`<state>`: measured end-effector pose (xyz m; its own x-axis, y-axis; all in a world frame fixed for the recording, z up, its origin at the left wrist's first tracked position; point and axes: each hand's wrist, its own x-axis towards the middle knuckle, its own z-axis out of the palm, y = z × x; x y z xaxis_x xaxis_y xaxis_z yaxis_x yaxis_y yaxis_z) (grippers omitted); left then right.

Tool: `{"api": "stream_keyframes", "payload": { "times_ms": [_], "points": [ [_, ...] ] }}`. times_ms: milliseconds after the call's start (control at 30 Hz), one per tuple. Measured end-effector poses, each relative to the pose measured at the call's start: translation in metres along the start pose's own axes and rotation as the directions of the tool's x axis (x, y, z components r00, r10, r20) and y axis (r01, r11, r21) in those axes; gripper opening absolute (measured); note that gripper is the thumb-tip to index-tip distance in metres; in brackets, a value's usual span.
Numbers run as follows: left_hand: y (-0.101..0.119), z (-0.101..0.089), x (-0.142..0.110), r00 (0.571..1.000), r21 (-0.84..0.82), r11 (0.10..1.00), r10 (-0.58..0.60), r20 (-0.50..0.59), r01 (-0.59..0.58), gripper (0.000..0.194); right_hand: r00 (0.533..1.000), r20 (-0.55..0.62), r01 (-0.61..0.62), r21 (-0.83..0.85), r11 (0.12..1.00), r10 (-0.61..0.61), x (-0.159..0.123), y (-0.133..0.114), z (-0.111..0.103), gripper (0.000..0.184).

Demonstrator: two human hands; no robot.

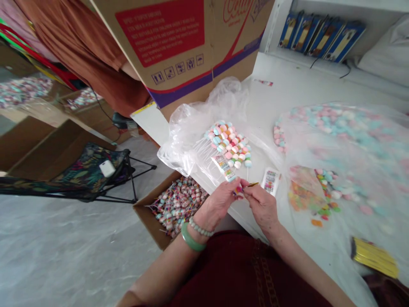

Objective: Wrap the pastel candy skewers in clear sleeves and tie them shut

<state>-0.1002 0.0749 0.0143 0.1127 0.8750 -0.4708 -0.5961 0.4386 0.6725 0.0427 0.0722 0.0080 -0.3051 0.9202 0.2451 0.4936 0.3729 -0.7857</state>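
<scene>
Above the table's near edge, my left hand (pixel 223 196) and my right hand (pixel 262 207) meet with fingers pinched. My left hand grips a small colourful candy wrapper (pixel 237 192), its contents hidden by the fingers. Between my right thumb and fingers is a thin gold twist tie (pixel 253 185). Just beyond my left fingers is a printed packet (pixel 222 164); whether it joins the held wrapper I cannot tell. Behind it, pastel marshmallow skewers (pixel 228 140) on white sticks lie in a heap on clear plastic. Another printed packet (pixel 270 181) lies beside my right hand.
Loose marshmallows (pixel 348 128) fill a large clear bag at right, with gummy candies (pixel 303 194) nearer. A gold twist-tie bundle (pixel 373 256) lies lower right. A big carton (pixel 191 51) stands behind. Below left are a box of wrapped skewers (pixel 179 204) and a folding chair (pixel 86 170).
</scene>
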Motion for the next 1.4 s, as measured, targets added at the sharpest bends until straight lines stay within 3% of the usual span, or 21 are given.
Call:
{"api": "stream_keyframes", "payload": {
  "times_ms": [100,200,233,300,333,400,467,567,633,733,800,867,933,1000,1033,1100,1167,1200,1267,1300,1400],
  "points": [
    [-0.01,0.001,0.001,0.968,-0.014,0.995,0.095,-0.234,-0.101,0.036,0.994,0.03,0.108,-0.258,0.96,-0.104,-0.005,-0.016,0.008,0.019],
    [-0.021,0.006,-0.002,0.956,-0.119,0.987,0.074,-0.284,-0.112,0.037,0.995,0.044,0.102,-0.407,0.908,-0.093,-0.005,-0.029,0.018,0.024],
    [-0.024,0.008,-0.003,0.962,-0.15,0.984,0.05,-0.269,-0.093,0.036,0.998,0.039,0.052,-0.363,0.93,-0.041,-0.004,-0.03,0.02,0.02],
    [-0.026,0.008,-0.006,0.978,-0.205,0.979,-0.038,-0.206,-0.005,0.034,0.984,0.058,-0.166,-0.082,0.983,0.171,0.002,-0.028,0.021,0.013],
    [-0.027,0.007,-0.007,0.984,-0.221,0.974,-0.091,-0.15,0.056,0.034,0.953,0.11,-0.293,0.09,0.952,0.283,0.004,-0.025,0.021,0.012],
    [-0.026,0.001,-0.011,0.99,-0.212,0.969,-0.138,-0.031,0.129,0.036,0.866,0.277,-0.493,0.341,0.801,0.416,0.006,-0.018,0.02,0.013],
    [-0.024,-0.007,-0.017,0.994,-0.147,0.983,-0.1,0.053,0.107,0.041,0.798,0.415,-0.594,0.421,0.685,0.437,0.004,-0.013,0.019,0.018],
    [-0.019,-0.02,-0.028,0.994,-0.004,0.999,-0.039,0.102,0.04,0.035,0.732,0.532,-0.669,0.444,0.596,0.426,-0.004,-0.013,0.014,0.024],
    [-0.016,-0.026,-0.034,0.996,0.098,0.995,0.011,0.086,-0.02,0.028,0.774,0.443,-0.623,0.413,0.664,0.452,-0.006,-0.016,0.009,0.022],
    [-0.012,-0.028,-0.04,0.995,0.256,0.964,0.049,0.083,-0.069,0.032,0.88,0.159,-0.473,0.378,0.796,0.447,-0.001,-0.025,0.005,0.018],
    [-0.013,-0.024,-0.04,0.98,0.308,0.95,-0.108,0.165,0.052,0.038,0.87,0.189,-0.485,0.497,0.719,0.456,0.007,-0.031,0.006,0.025],
    [-0.018,-0.018,-0.037,0.963,0.305,0.937,-0.223,0.153,0.168,0.039,0.828,0.257,-0.534,0.632,0.561,0.498,0.012,-0.032,0.01,0.022],
    [-0.024,-0.013,-0.033,0.989,0.296,0.944,-0.146,-0.019,0.145,0.035,0.806,0.18,-0.503,0.709,0.494,0.563,0.015,-0.028,0.013,0.021],
    [-0.027,-0.012,-0.029,0.976,0.348,0.937,0.041,-0.216,0.038,0.029,0.815,0.12,-0.469,0.711,0.523,0.567,0.015,-0.018,0.012,0.023],
    [-0.027,-0.013,-0.027,0.953,0.379,0.925,0.12,-0.278,-0.006,0.027,0.832,0.127,-0.471,0.677,0.566,0.54,0.015,-0.012,0.01,0.023],
    [-0.024,-0.017,-0.023,0.912,0.39,0.919,0.204,-0.355,-0.054,0.024,0.884,0.082,-0.437,0.492,0.753,0.459,0.017,0.002,0.003,0.021],
    [-0.018,-0.022,-0.019,0.899,0.323,0.945,0.182,-0.399,-0.049,0.023,0.957,-0.034,-0.283,0.118,0.952,0.289,0.022,0.015,-0.003,0.021],
    [-0.014,-0.025,-0.017,0.899,0.281,0.959,0.155,-0.411,-0.037,0.022,0.985,-0.037,-0.172,-0.094,0.981,0.17,0.025,0.02,-0.004,0.02],
    [-0.008,-0.028,-0.015,0.904,0.217,0.976,0.102,-0.416,-0.01,0.021,0.995,0.097,0.036,-0.406,0.913,0.003,0.031,0.027,-0.002,0.019],
    [-0.005,-0.03,-0.014,0.907,0.199,0.98,0.085,-0.412,-0.001,0.02,0.985,0.173,0.103,-0.488,0.867,-0.02,0.034,0.029,0.0,0.018],
    [0.002,-0.03,-0.012,0.92,0.156,0.988,0.046,-0.39,0.017,0.018,0.979,0.203,0.1,-0.556,0.825,0.017,0.037,0.033,0.004,0.021]
  ]
}}
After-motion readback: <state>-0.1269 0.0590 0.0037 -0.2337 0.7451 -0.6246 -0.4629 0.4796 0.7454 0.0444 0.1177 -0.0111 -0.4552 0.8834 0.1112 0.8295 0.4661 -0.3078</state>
